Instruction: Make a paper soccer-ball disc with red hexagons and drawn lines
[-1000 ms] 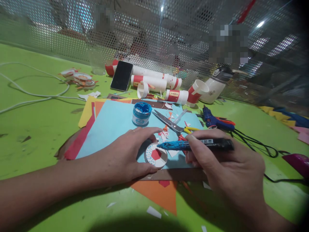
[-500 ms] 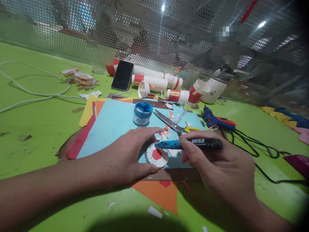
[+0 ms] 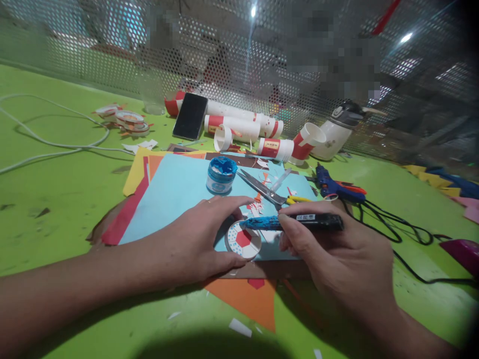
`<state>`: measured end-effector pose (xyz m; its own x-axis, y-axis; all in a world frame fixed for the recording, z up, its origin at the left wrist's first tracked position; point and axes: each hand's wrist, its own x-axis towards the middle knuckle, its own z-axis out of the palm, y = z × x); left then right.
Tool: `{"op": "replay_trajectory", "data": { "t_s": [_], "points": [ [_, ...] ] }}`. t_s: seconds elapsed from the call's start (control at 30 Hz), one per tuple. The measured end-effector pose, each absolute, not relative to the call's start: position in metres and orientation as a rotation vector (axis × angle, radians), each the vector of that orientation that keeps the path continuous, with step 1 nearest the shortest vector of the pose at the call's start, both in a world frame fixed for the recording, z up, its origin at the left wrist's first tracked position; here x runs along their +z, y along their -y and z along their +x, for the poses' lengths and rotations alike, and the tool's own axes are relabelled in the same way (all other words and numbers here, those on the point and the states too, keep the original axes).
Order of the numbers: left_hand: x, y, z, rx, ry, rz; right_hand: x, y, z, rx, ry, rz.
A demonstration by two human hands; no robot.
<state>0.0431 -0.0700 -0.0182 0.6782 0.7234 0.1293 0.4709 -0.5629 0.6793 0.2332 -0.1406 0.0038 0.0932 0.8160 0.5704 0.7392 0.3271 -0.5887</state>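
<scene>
My left hand (image 3: pixel 194 239) curls around a small round white paper piece (image 3: pixel 242 241) with a red centre and blue dots, thumb and forefinger pressing its rim against the light blue paper sheet (image 3: pixel 175 194). My right hand (image 3: pixel 337 254) grips a black marker-like tool (image 3: pixel 295 222) whose front part is smeared with blue paint. Its blue tip rests over the upper edge of the round piece. A small open jar of blue paint (image 3: pixel 220 174) stands just beyond my left hand.
Scissors (image 3: pixel 267 192) lie beside the jar. A blue glue gun (image 3: pixel 331 187) with a black cable lies to the right. Stacked coloured paper sheets, red-and-white paper cups (image 3: pixel 275 148), a phone (image 3: pixel 190 116), a white bottle (image 3: pixel 335 132) and white cables sit on the green table before a mesh screen.
My right hand with the marker has shifted a little left, bringing the blue tip over the round piece's top edge. The left hand has stayed put.
</scene>
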Motion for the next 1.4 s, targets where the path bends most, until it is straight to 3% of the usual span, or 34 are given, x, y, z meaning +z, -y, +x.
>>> {"op": "replay_trajectory", "data": {
  "t_s": [1.4],
  "points": [
    [-0.0149, 0.0673, 0.0440, 0.493, -0.951, 2.111, 0.0057, 0.1421, 0.2339, 0.029, 1.638, -1.438]
  ]
}}
